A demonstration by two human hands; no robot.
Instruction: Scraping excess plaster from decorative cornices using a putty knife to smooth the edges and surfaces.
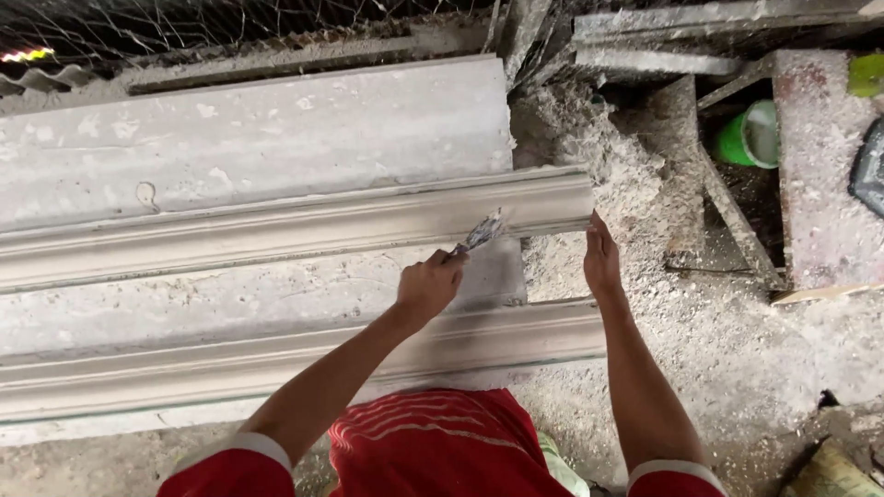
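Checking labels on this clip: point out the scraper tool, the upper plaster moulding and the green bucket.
scraper tool (pixel 482 233): head view, on its plaster-caked blade, above the left hand.
upper plaster moulding (pixel 276 228): head view, on its long ridged face.
green bucket (pixel 750 136): head view, on its green wall by the rim.

Person seen from above, two bare forearms in view. Left hand (pixel 429 283) and right hand (pixel 601 260) without gloves, without rings or watch. Short sleeves red, each with white band at hem (band is wide, slightly dusty). Shirt front red with thin pale stripes running across chest, cloth a bit wrinkled. Forearms uncovered from sleeve hem down to wrist. Small piece of pale green-white cloth shows below shirt.
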